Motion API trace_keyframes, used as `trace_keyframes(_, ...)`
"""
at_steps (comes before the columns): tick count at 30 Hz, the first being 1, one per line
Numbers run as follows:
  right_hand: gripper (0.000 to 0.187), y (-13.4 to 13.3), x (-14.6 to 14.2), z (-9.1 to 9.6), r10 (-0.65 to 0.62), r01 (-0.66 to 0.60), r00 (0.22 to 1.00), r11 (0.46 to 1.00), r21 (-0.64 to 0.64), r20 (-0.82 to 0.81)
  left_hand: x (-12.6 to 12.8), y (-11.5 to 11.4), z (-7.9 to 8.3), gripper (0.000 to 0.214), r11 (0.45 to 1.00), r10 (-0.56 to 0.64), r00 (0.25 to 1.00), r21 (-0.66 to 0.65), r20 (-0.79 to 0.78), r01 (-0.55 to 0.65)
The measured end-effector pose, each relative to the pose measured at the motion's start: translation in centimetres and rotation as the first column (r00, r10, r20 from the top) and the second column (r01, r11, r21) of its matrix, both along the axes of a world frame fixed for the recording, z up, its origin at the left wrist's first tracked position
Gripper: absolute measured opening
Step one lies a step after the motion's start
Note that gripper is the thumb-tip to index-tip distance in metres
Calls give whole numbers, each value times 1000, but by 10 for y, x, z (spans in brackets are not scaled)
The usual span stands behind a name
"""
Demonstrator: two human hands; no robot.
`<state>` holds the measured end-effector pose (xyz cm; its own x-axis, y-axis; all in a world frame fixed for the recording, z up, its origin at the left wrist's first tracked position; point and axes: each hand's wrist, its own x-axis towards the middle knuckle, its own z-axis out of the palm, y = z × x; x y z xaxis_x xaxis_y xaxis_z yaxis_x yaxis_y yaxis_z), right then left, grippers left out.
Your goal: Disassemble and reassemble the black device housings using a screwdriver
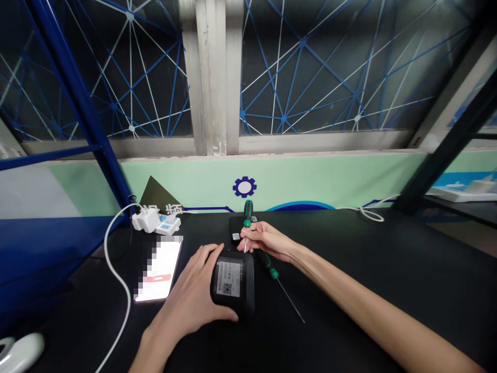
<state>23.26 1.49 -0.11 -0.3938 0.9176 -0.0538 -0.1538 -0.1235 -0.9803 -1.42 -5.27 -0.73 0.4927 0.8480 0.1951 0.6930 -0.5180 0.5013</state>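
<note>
A black box-shaped device [248,290] with a white printed label [229,277] stands on the black table. My left hand [196,290] grips it from the left, thumb along its near side and fingers over the far side. In my right hand [260,238] is a screwdriver [248,210] with a green and black handle, held upright, its shaft pointing down at the device's far edge. Whether the tip touches a screw cannot be made out. A second green-handled screwdriver [275,273] lies on the table beneath my right wrist, its long shaft pointing toward me.
Behind my right hand lies a flat black piece [235,228] with a small white label. To the left are a lit phone or tablet [165,274], a power strip [169,224] with a white plug [145,220], and a white cable [126,290]. A white object [27,349] sits at lower left.
</note>
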Motion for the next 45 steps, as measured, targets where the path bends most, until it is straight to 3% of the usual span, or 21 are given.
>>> trace_keyframes(10,40,-1,-1,1,-16,15,1000,999,29,27,-1,0,-1,116,1000,12,1000,-17,-6,-12)
trace_keyframes(22,49,-4,-11,-1,-67,18,984,958,286,163,-3,0,-4,113,997,16,1000,-74,-26,-17)
trace_keyframes(26,47,-3,-11,-4,-71,37,989,968,249,129,-3,0,-5,112,997,13,1000,-80,-17,-14)
trace_keyframes(37,35,-1,-4,-3,-87,87,994,996,-3,-67,-2,0,2,111,1000,-13,999,-22,37,14)
trace_keyframes(45,35,-3,-4,0,-77,75,996,996,51,45,-2,1,0,108,1000,-5,999,-24,37,6)
